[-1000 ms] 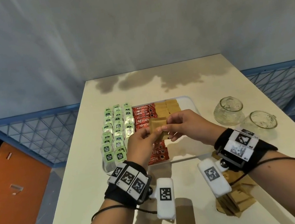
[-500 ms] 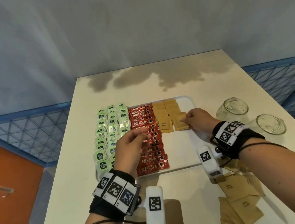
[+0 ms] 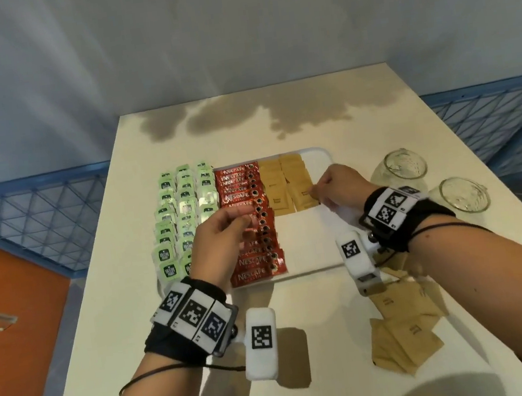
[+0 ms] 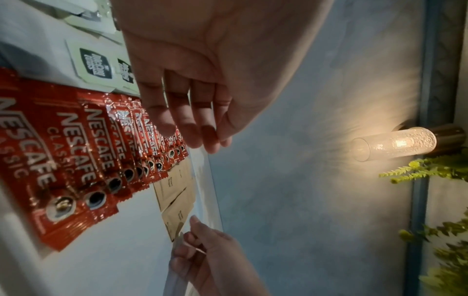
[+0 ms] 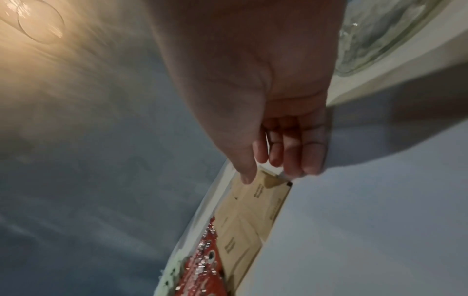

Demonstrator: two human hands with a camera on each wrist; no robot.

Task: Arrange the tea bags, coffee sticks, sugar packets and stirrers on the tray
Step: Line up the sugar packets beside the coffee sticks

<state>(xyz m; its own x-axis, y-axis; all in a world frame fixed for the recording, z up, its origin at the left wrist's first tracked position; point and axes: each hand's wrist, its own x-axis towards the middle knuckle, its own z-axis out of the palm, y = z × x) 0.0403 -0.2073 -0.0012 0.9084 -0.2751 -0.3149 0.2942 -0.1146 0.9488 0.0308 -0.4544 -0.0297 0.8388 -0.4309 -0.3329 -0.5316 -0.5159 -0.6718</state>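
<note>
A white tray (image 3: 311, 244) holds rows of green tea bags (image 3: 185, 207), red coffee sticks (image 3: 241, 183) and brown sugar packets (image 3: 276, 182). My right hand (image 3: 316, 192) pinches the right edge of the nearest sugar packet (image 3: 304, 197), which lies flat on the tray at the front of the right-hand sugar column; the right wrist view shows the thumb on that packet (image 5: 263, 194). My left hand (image 3: 239, 220) hovers over the coffee sticks (image 4: 76, 144), its fingers (image 4: 200, 138) relaxed and holding nothing. No stirrers are visible.
A loose pile of brown sugar packets (image 3: 404, 334) lies on the table, near the front right under my right forearm. Two glass jars (image 3: 405, 167) (image 3: 463, 194) stand right of the tray. The table's edges drop off on both sides.
Both hands held one sugar packet above the tray a second ago. The right hand carried it to the sugar column and laid it down; the left hand let go and drew back over the coffee sticks.
</note>
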